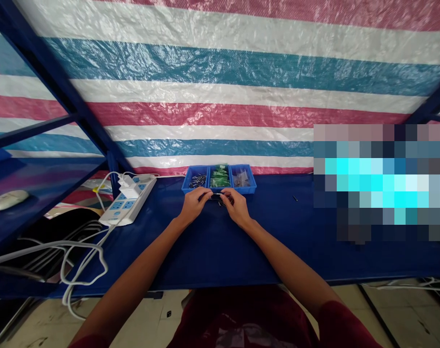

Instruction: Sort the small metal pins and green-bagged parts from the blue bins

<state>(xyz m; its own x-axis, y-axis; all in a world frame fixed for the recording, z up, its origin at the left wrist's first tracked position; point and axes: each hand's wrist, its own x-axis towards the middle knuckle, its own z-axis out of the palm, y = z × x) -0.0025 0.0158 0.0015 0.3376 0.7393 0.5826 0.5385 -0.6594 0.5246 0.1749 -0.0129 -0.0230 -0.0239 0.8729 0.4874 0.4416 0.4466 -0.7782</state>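
Note:
My left hand [197,202] and my right hand [235,203] meet in front of three blue bins. Between their fingertips is a small, thin, dark and silvery piece [216,195], pinched at both ends; its exact kind is too small to make out. Several small dark pieces [220,203] lie on the table just below it, partly behind my right fingers. The left bin [185,185] contains small black and silver pieces [198,181]. Green packets or boards [220,176] fill the middle bin, and clear plastic bags [241,178] lie in the right one.
A white power strip [133,203] with a plugged-in adapter stands on the blue table [220,251] at left, trailing white cables [84,270]. One small dark piece [295,198] lies to the right. Blue frame posts [60,72] and a striped sheet [241,67] close off the back. A pixelated patch hides the right side.

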